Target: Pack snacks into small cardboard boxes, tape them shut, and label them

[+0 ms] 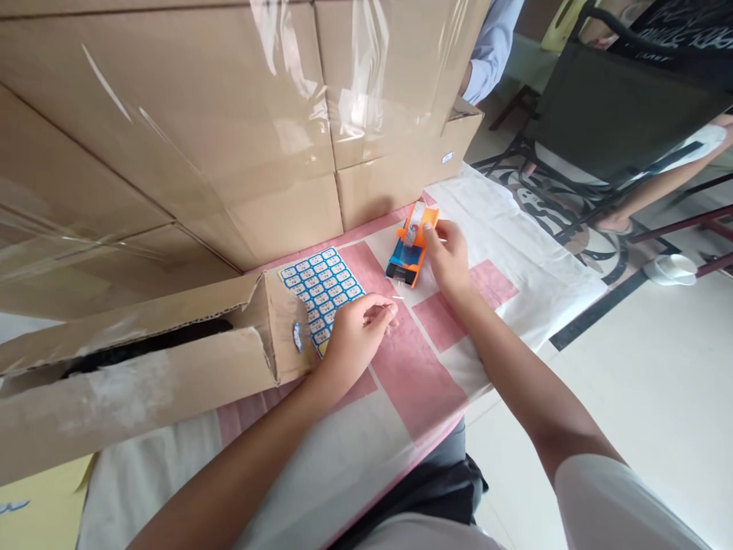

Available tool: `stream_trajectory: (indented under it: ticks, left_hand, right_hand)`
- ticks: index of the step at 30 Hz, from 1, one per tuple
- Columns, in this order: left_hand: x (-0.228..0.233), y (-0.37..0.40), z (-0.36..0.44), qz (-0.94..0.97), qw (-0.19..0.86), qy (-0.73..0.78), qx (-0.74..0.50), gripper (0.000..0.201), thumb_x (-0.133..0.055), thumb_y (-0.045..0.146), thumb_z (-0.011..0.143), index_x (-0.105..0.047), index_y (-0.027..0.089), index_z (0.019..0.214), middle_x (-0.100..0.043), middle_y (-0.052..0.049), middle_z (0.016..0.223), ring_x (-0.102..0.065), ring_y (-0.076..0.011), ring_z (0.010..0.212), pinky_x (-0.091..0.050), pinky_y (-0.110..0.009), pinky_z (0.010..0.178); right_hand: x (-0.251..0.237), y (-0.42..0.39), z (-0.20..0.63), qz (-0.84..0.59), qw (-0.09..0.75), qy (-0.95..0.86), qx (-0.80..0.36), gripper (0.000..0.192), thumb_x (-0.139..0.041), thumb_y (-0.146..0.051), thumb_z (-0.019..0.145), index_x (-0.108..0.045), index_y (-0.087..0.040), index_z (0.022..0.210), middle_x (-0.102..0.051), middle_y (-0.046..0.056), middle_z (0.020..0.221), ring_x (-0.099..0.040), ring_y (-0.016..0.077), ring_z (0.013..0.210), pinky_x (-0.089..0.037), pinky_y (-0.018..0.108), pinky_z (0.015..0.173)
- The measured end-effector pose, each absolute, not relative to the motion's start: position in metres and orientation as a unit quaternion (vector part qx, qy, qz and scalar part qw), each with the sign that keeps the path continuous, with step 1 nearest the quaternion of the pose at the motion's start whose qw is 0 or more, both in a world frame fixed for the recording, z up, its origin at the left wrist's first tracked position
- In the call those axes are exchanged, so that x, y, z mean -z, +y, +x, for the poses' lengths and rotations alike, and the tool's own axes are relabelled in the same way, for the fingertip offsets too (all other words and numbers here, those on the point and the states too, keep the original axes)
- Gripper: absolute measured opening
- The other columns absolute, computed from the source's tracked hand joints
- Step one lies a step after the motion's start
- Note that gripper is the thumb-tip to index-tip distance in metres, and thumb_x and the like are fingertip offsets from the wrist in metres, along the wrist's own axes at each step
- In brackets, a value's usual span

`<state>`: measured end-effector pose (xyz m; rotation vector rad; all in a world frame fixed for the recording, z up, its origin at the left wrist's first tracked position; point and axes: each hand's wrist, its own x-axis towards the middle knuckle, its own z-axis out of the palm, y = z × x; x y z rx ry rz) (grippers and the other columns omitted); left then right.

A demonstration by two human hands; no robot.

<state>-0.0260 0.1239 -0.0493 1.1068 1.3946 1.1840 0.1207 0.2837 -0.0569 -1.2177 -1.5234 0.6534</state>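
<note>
My right hand (447,256) rests on the orange and blue tape dispenser (410,246), fingers on its top near the tape roll. My left hand (360,334) lies just in front of a sheet of blue and white stickers (321,289), with thumb and forefinger pinched on a thin clear strip that reaches toward the dispenser. Both hands are over a pink and white checked tablecloth (421,374). The sticker sheet's near corner is hidden under my left hand.
A long open cardboard box (143,367) lies at the left, its end flap beside my left hand. Large taped cartons (240,130) wall off the back. A yellow sheet (40,504) is at the near left. Another person's sleeve (492,46), a dark chair (618,114) and a white cup (673,269) are at the right.
</note>
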Motion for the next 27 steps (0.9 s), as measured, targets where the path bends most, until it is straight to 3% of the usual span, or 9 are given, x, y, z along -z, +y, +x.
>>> stream_trajectory:
  ticks: [2, 4, 7, 11, 19, 24, 27]
  left_hand:
    - [0.045, 0.122, -0.027, 0.454, 0.473, 0.572, -0.493, 0.019, -0.065, 0.037, 0.092, -0.07, 0.02, 0.087, -0.072, -0.002, 0.076, -0.068, -0.0149, 0.07, -0.052, -0.025, 0.065]
    - [0.041, 0.121, -0.028, 0.46, 0.464, 0.57, -0.498, 0.019, -0.064, 0.038, 0.093, -0.071, 0.02, 0.091, -0.073, -0.002, 0.078, -0.07, -0.0153, 0.073, -0.053, -0.025, 0.065]
    - [0.035, 0.119, -0.029, 0.474, 0.445, 0.57, -0.502, 0.018, -0.064, 0.037, 0.094, -0.071, 0.02, 0.093, -0.074, -0.002, 0.082, -0.071, -0.0158, 0.076, -0.053, -0.024, 0.066]
    - [0.03, 0.118, -0.03, 0.477, 0.427, 0.581, -0.502, 0.019, -0.065, 0.038, 0.094, -0.072, 0.02, 0.093, -0.074, -0.002, 0.08, -0.07, -0.0158, 0.076, -0.054, -0.024, 0.066]
    - [0.024, 0.113, -0.027, 0.477, 0.423, 0.594, -0.492, 0.021, -0.066, 0.039, 0.092, -0.07, 0.02, 0.098, -0.073, -0.003, 0.084, -0.071, -0.0172, 0.08, -0.055, -0.027, 0.072]
    - [0.015, 0.09, -0.027, 0.414, 0.466, 0.6, -0.502, 0.049, -0.071, 0.035, 0.087, -0.052, 0.023, 0.13, -0.074, -0.001, 0.085, -0.071, -0.0177, 0.08, -0.056, -0.029, 0.075]
    - [-0.001, 0.064, -0.035, 0.391, 0.464, 0.614, -0.505, 0.039, -0.072, 0.039, 0.085, -0.06, 0.02, 0.117, -0.073, -0.001, 0.08, -0.069, -0.0163, 0.075, -0.056, -0.028, 0.072]
  right_hand:
    - [0.043, 0.275, 0.128, -0.494, 0.564, -0.628, -0.208, 0.046, -0.059, -0.066, 0.09, -0.066, -0.022, 0.103, -0.064, 0.008, 0.105, -0.061, 0.0213, 0.093, -0.05, 0.037, 0.084]
    - [0.029, 0.263, 0.135, -0.441, 0.579, -0.655, -0.206, 0.04, -0.057, -0.06, 0.095, -0.07, -0.023, 0.094, -0.064, 0.006, 0.093, -0.061, 0.0202, 0.085, -0.049, 0.037, 0.08]
    - [0.014, 0.246, 0.137, -0.333, 0.488, -0.738, -0.326, 0.049, -0.054, -0.059, 0.099, -0.067, -0.021, 0.071, -0.059, 0.002, 0.067, -0.054, 0.0163, 0.065, -0.043, 0.033, 0.065]
    - [0.01, 0.238, 0.133, -0.224, 0.351, -0.808, -0.417, 0.046, -0.065, -0.058, 0.093, -0.068, -0.019, 0.071, -0.056, 0.0, 0.063, -0.043, 0.0111, 0.054, -0.031, 0.028, 0.052]
    - [0.012, 0.234, 0.13, -0.21, 0.38, -0.792, -0.429, 0.04, -0.068, -0.042, 0.094, -0.057, -0.018, 0.065, -0.049, -0.003, 0.063, -0.036, 0.0087, 0.055, -0.027, 0.027, 0.052]
    - [-0.005, 0.223, 0.122, -0.161, 0.369, -0.822, -0.402, 0.029, -0.063, -0.027, 0.093, -0.057, -0.018, 0.067, -0.047, -0.003, 0.063, -0.039, 0.0089, 0.056, -0.029, 0.025, 0.052]
    - [-0.028, 0.208, 0.106, -0.106, 0.356, -0.843, -0.389, 0.026, -0.062, -0.019, 0.092, -0.056, -0.018, 0.067, -0.046, -0.004, 0.062, -0.038, 0.0081, 0.056, -0.029, 0.025, 0.053]
